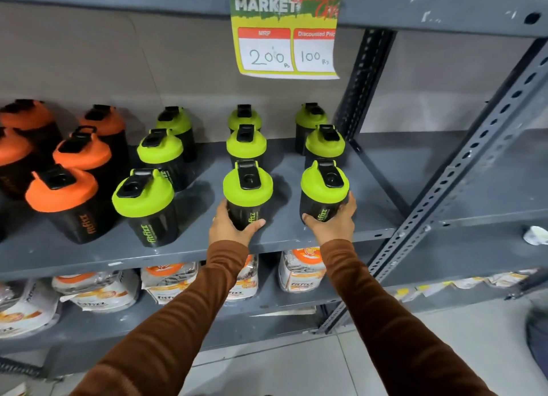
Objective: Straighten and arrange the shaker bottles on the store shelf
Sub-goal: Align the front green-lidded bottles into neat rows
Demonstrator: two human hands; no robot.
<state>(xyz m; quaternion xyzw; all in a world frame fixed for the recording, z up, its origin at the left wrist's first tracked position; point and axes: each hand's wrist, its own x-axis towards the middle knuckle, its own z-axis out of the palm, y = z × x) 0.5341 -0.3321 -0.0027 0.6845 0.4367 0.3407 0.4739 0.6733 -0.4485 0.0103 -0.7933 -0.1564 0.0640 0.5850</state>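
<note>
Black shaker bottles stand in rows on a grey metal shelf [370,217]. Three rows at the right have lime-green lids, the rows at the left have orange lids [60,192]. My left hand [229,226] is wrapped around the base of the front green-lidded bottle [247,194] of the middle row. My right hand [336,222] grips the base of the front green-lidded bottle [324,189] of the rightmost row. Both bottles stand upright near the shelf's front edge. A third front green bottle [145,203] stands to the left, leaning slightly in this wide view.
A price tag sign [286,40] hangs from the shelf above. Perforated steel uprights [462,170] rise at the right. Bagged goods [166,280] fill the lower shelf below my arms. Bare shelf surface lies right of the rightmost row.
</note>
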